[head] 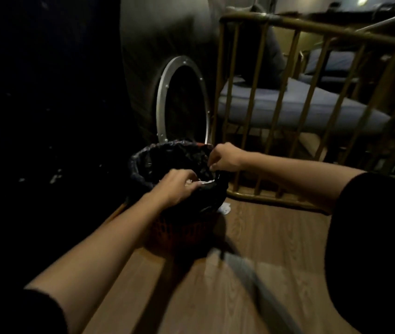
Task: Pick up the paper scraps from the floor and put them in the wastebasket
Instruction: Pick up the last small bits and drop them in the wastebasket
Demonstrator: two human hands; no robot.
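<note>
Paper scraps (195, 182) bunched in the left hand (176, 186), white bits showing between curled fingers right over the near rim of the wastebasket (179, 227). Left grip pressed together around the scraps, not yet let go. Right hand (224, 157) at the far right rim, grip pinching the black liner (148, 162) and holding the mouth open. Best done by bringing the left hand further past the rim, well over the dark opening, before spreading the fingers, so that light pieces drop inside and not down the outer wall; right pinch on the liner probably worth keeping until the hand is empty, since slack plastic could fold over the mouth. One more white scrap (224, 208) lying on the wooden floor (252, 249), touching or just beside the basket's right foot, likely next to collect. Pale specks (55, 177) also scattered across the dark area at the left edge of the floor, too dim to tell whether paper. Railing (288, 92) standing beyond the basket to the right. No brand, label or writing readable anywhere; too dark and blurred.
</note>
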